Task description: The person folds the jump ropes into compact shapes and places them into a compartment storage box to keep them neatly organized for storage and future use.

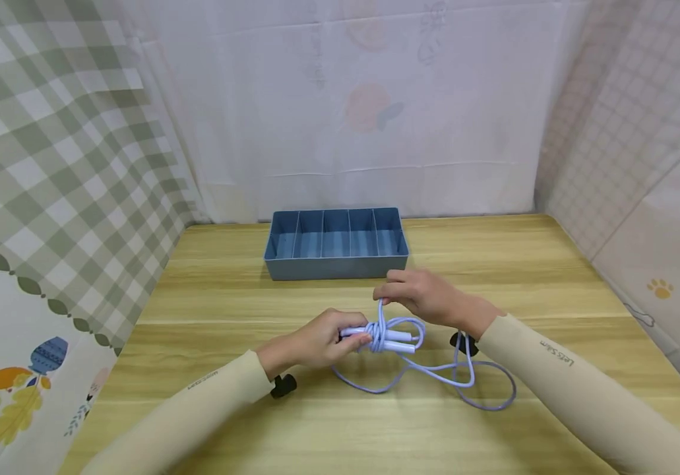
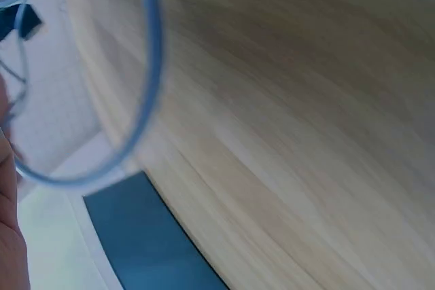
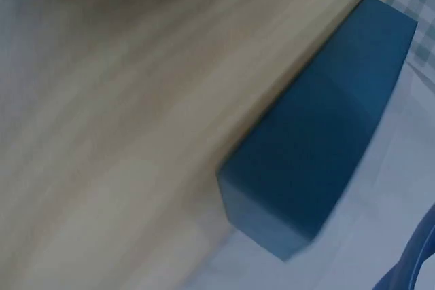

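In the head view, my left hand (image 1: 318, 341) grips a lavender jump rope by its two handles (image 1: 398, 347), which lie side by side. Several turns of cord (image 1: 378, 335) wrap around them. Above, my right hand (image 1: 425, 297) pinches the cord between thumb and fingers and holds a length of it taut upward. Loose cord (image 1: 494, 408) trails in loops toward the right, under the right wrist. A blurred loop of the jump rope (image 2: 155, 52) crosses the left wrist view; in the right wrist view only a bit of cord (image 3: 413, 257) shows at the corner.
Behind the hands, a blue-grey tray (image 1: 336, 268) with several compartments stands at the back of the wooden table (image 1: 227, 290). White cloth (image 1: 268, 119) hangs behind it, a green checked cloth (image 1: 78, 145) at the left and a patterned cloth (image 1: 630, 171) at the right.
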`<state>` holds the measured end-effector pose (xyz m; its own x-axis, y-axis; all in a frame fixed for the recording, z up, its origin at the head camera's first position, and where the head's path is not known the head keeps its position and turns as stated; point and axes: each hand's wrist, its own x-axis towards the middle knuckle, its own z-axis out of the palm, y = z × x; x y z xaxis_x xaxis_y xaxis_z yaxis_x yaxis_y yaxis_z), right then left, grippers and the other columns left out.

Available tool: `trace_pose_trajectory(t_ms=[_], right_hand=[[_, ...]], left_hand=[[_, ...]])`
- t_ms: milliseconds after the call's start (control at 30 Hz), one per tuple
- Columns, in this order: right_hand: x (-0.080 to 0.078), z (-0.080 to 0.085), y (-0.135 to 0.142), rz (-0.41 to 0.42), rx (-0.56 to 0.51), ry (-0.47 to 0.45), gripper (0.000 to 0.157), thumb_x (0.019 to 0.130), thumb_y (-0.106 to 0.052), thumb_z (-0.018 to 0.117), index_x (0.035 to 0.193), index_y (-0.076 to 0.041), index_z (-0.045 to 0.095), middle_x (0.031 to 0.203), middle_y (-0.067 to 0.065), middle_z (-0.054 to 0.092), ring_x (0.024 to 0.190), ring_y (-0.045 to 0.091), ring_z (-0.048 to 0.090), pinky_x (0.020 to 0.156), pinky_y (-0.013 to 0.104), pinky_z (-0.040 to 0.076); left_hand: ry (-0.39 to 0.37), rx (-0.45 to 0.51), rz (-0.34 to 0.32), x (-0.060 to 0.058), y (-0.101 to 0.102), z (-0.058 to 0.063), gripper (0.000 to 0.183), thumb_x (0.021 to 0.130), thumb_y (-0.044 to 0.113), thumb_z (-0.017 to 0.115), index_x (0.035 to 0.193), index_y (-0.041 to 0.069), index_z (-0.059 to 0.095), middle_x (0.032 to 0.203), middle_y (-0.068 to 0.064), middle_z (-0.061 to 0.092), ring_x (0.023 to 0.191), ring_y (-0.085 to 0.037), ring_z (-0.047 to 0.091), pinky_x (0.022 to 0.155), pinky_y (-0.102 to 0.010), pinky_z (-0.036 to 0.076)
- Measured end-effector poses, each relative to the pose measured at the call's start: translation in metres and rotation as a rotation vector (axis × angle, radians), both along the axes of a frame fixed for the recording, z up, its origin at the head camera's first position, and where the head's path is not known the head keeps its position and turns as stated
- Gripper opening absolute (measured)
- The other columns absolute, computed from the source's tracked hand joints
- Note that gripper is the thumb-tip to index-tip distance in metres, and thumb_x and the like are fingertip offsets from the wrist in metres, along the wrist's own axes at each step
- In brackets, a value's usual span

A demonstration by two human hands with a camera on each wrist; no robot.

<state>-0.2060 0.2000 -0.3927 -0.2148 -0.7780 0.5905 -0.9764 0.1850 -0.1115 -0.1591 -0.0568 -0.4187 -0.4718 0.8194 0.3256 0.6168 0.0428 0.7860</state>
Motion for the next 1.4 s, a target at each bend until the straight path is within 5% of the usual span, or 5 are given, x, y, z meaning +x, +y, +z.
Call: trace_pose_trajectory(t_ms=[233, 467, 700, 867, 1400], right_hand=[[-0.005, -0.020, -0.004, 0.003, -0.113, -0.276, 0.021, 0.106, -0.024, 0.057, 0.105, -0.010, 0.073, 0.087, -0.004, 0.066, 0.070, 0.008, 0.054, 0.064, 0.018, 0.045], [0.011, -0.046, -0.017, -0.263, -0.152, -0.144, 0.016, 0.088, 0.011, 0.066, 0.099, -0.001, 0.066, 0.087, 0.008, 0.066, 0.073, 0.022, 0.062, 0.065, 0.037, 0.054], [0.027, -0.050, -0.026, -0.353, 0.012, 0.098, 0.017, 0.110, -0.014, 0.046, 0.108, -0.003, 0.059, 0.091, 0.006, 0.065, 0.067, 0.021, 0.062, 0.057, 0.035, 0.053], [0.037, -0.045, -0.028, -0.284, 0.061, 0.199, 0.002, 0.098, -0.004, 0.056, 0.096, -0.004, 0.056, 0.078, 0.001, 0.052, 0.057, 0.017, 0.044, 0.050, 0.029, 0.039], [0.053, -0.032, -0.016, -0.092, 0.008, 0.272, 0.026, 0.112, -0.014, 0.041, 0.099, -0.004, 0.061, 0.080, -0.001, 0.058, 0.066, 0.012, 0.053, 0.057, 0.025, 0.041]], left_hand=[[-0.332, 0.158, -0.044, 0.007, 0.007, 0.010, 0.018, 0.108, 0.006, 0.050, 0.094, -0.003, 0.059, 0.069, 0.001, 0.048, 0.054, -0.005, 0.040, 0.048, -0.021, 0.034], [-0.617, 0.415, 0.144, 0.001, 0.020, 0.020, 0.031, 0.110, 0.016, 0.048, 0.097, -0.012, 0.049, 0.072, -0.003, 0.045, 0.057, -0.008, 0.038, 0.049, -0.021, 0.031], [-0.351, 0.308, 0.494, -0.012, 0.022, 0.017, 0.023, 0.108, 0.012, 0.053, 0.093, -0.004, 0.059, 0.066, -0.002, 0.047, 0.052, -0.009, 0.041, 0.047, -0.022, 0.034], [-0.109, 0.180, 0.656, -0.018, 0.020, 0.009, 0.019, 0.103, 0.011, 0.060, 0.088, 0.001, 0.062, 0.067, 0.002, 0.049, 0.052, -0.005, 0.041, 0.045, -0.021, 0.033], [0.301, -0.118, 0.777, -0.030, -0.001, -0.010, 0.018, 0.099, 0.010, 0.066, 0.085, 0.003, 0.057, 0.068, -0.006, 0.058, 0.054, -0.013, 0.049, 0.045, -0.025, 0.040]])
